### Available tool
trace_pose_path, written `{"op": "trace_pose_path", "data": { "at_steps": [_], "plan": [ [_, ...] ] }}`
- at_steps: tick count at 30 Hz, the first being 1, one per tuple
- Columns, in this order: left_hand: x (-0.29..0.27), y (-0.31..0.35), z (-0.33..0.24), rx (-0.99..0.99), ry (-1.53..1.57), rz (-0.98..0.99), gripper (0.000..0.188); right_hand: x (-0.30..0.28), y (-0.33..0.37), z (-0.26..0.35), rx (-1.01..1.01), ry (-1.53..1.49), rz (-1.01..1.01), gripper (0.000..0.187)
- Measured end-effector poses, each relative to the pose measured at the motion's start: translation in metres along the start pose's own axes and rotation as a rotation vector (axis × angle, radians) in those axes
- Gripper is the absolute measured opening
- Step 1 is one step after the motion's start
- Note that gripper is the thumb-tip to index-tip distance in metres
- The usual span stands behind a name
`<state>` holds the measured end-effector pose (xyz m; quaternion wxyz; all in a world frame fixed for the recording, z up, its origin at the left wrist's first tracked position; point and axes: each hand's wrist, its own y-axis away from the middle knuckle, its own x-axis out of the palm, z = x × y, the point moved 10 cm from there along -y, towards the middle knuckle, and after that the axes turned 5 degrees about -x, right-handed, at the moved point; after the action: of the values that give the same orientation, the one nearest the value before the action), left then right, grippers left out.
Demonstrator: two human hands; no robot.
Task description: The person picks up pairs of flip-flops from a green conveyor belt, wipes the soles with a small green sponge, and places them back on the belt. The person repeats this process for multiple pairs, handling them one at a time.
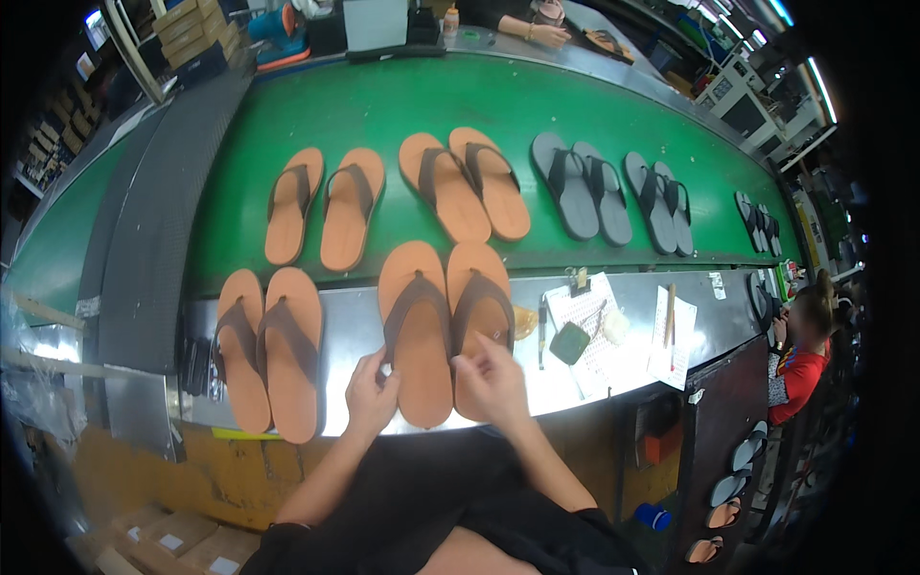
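Note:
Directly before me, a pair of tan flip-flops with brown straps lies side by side on the metal bench, toes pointing away. My left hand [372, 393] is closed at the outer edge of the left flip-flop [422, 374], near the strap's base; a small pale spot shows by its thumb. Over the heel half of the right flip-flop [471, 273], my right hand [494, 381] has its fingers drawn together in a pinch. Whatever they hold, if anything, is too small to make out. Another tan pair [292, 383] lies to the left.
Beyond the bench runs a green conveyor belt [364, 105] carrying tan and grey flip-flops [565, 196]. Paper sheets [599, 297], a dark green pad [570, 342] and a pen [541, 335] lie to the right. A person in red [810, 379] sits at far right; another person's hand [548, 35] shows across the belt.

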<state>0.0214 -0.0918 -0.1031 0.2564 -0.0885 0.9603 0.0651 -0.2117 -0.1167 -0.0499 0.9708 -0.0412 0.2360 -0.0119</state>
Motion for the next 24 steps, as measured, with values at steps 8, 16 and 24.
{"op": "trace_pose_path", "data": {
  "at_steps": [8, 16, 24],
  "plan": [
    [-0.001, -0.005, 0.015, -0.005, 0.209, -0.084, 0.033, 0.015, -0.028, 0.031, -0.173, 0.340, -0.017, 0.025],
    [-0.001, -0.007, 0.015, 0.052, 0.263, -0.106, 0.034, -0.171, -0.139, 0.138, -0.593, 0.502, -0.560, 0.038],
    [-0.002, -0.018, 0.023, -0.040, 0.261, -0.026, 0.038, -0.293, -0.130, 0.225, -1.018, 0.195, -1.194, 0.016]
  ]
}}
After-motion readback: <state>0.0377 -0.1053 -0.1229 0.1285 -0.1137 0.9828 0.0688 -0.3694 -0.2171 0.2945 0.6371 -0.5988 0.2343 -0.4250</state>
